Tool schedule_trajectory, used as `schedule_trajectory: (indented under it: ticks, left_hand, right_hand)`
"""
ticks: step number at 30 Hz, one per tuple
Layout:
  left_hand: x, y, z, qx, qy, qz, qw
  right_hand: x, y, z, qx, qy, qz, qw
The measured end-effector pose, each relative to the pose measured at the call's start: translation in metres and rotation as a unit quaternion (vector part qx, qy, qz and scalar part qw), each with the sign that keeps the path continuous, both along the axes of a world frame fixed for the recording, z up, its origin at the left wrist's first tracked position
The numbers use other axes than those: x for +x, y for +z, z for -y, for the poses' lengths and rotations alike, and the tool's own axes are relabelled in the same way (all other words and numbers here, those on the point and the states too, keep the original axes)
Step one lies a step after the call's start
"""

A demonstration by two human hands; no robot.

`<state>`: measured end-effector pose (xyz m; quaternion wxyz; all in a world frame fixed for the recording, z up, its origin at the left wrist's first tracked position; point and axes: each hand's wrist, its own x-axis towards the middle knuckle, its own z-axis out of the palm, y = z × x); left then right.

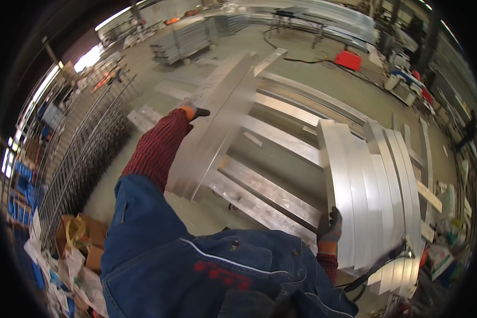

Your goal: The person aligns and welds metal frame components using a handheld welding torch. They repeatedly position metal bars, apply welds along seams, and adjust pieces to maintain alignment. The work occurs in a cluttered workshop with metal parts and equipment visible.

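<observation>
My left hand (pixel 195 111), in a grey-and-orange glove, grips the long silver metal panel (pixel 225 114) at its left side, the thumb lying over its face. This panel is blurred and stands tilted across bare metal support bars (pixel 281 138). My right hand (pixel 329 227), gloved alike, is beside the near left edge of a row of silver metal panels (pixel 350 185). Its fingers point up and look apart, with nothing seen between them. Where its palm meets the panel edge is hidden.
Left stands a stack of dark metal racks (pixel 85 153), with a cardboard box (pixel 93 241) near me. A black hose (pixel 376 267) crosses the near right panels. Farther off are a loaded cart (pixel 183 45), a red case (pixel 349 60) and a cable on the floor.
</observation>
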<state>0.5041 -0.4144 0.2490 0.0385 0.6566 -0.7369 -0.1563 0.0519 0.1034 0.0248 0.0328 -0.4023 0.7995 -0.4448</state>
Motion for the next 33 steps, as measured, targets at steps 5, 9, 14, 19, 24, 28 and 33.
schedule_trajectory:
  ticks: [5,9,14,19,24,28,33]
  left_hand:
    - [-0.027,0.013,0.026,0.033,-0.089,-0.268,0.959]
    - [-0.082,0.033,0.046,0.114,-0.082,-0.435,0.890]
    - [-0.188,0.027,0.030,0.252,-0.071,-0.587,0.766]
    - [-0.289,-0.095,-0.037,0.253,-0.039,-0.662,0.705]
    - [-0.336,-0.228,-0.111,0.338,0.024,-0.690,0.640]
    - [-0.354,-0.298,-0.169,0.402,0.015,-0.688,0.604]
    - [-0.371,-0.338,-0.215,0.453,0.044,-0.689,0.565]
  right_hand:
    - [0.036,-0.022,-0.020,-0.005,0.041,0.006,0.999]
    - [0.037,-0.017,-0.032,-0.020,0.018,-0.014,1.000]
    - [0.036,-0.007,-0.041,0.020,-0.036,0.004,0.999]
    - [0.034,-0.015,-0.073,0.043,-0.086,0.054,0.994]
    - [0.043,-0.023,-0.120,0.075,-0.140,0.116,0.980]
    - [0.055,-0.023,-0.150,0.077,-0.178,0.129,0.973]
    - [0.065,-0.020,-0.167,0.099,-0.199,0.149,0.964]
